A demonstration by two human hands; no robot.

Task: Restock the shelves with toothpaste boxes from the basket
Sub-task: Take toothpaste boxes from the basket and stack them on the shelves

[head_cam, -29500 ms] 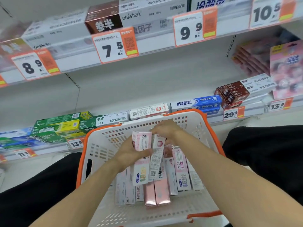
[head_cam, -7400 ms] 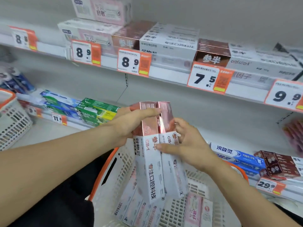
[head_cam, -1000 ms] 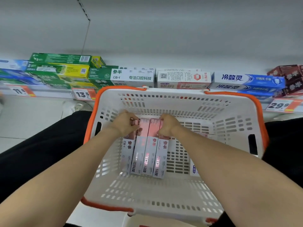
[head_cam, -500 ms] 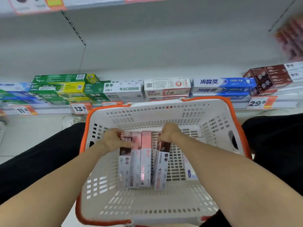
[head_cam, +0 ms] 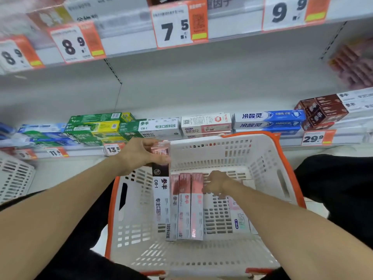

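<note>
Looking down from the head view, a white basket (head_cam: 260,158) with an orange rim is seen between the person's black-clad legs, in front of store shelving. The left hand (head_cam: 141,154) is closed around the top end of a toothpaste box (head_cam: 160,199) with a rose-gold cap end, a dark band and a white body; the box is held upright, hanging down over the left part of the basket, with thumb and fingers wrapped about its upper end. Three further boxes (head_cam: 187,207), pink and rose-gold at their far ends and white toward the near ends, are laid side by side on the basket floor, just to the right of the held box. The right hand (head_cam: 217,183) is lowered into the basket with its fingers spread and curled downward, resting at the far right edge of those three boxes; whether anything is gripped by it cannot be told. A pale pink-and-white box (head_cam: 239,217) is partly hidden beneath the right forearm, lying on the basket floor. Behind the basket, the lower shelf (head_cam: 347,136) is stocked with green boxes (head_cam: 94,128), a green-and-white box (head_cam: 159,126), a white-and-red box (head_cam: 205,123), blue boxes (head_cam: 268,119) and brown boxes (head_cam: 323,112). Orange-edged price tags are fixed along both shelf edges, one reading 7.5 (head_cam: 175,27) on the upper shelf. A second white basket (head_cam: 14,174) is visible at the left margin.
</note>
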